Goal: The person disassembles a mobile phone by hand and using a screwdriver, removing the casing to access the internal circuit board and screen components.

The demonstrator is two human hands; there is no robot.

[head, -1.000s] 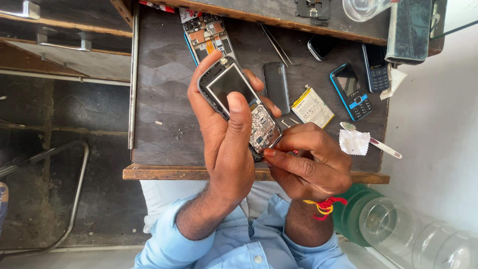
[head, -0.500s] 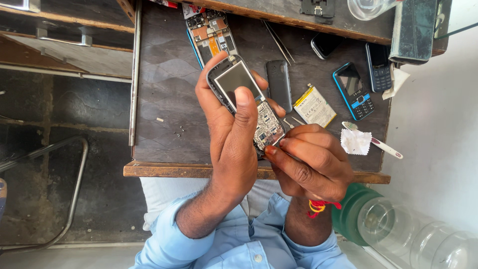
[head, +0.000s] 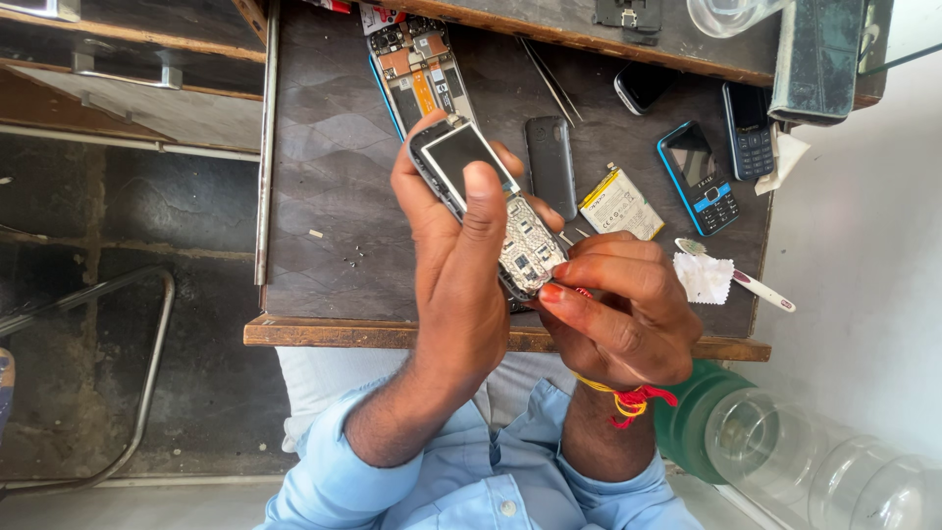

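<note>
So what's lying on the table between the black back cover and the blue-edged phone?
In the head view, a yellow-and-white battery lies flat between the black back cover and the blue-edged phone, touching neither.

A small dark wooden worktable (head: 324, 177) with a worn top and a lighter wooden near edge carries the things. At its far left lies an opened smartphone (head: 417, 74) with its circuit boards showing. Thin metal tweezers (head: 549, 80) lie right of it, and nearer, a dark back cover (head: 551, 165). A yellow-edged battery (head: 618, 203) lies beside the cover. To the right lie a blue-trimmed keypad phone (head: 698, 178), a black keypad phone (head: 750, 131), a white cloth scrap (head: 704, 278) and a toothbrush (head: 756, 286).
</note>
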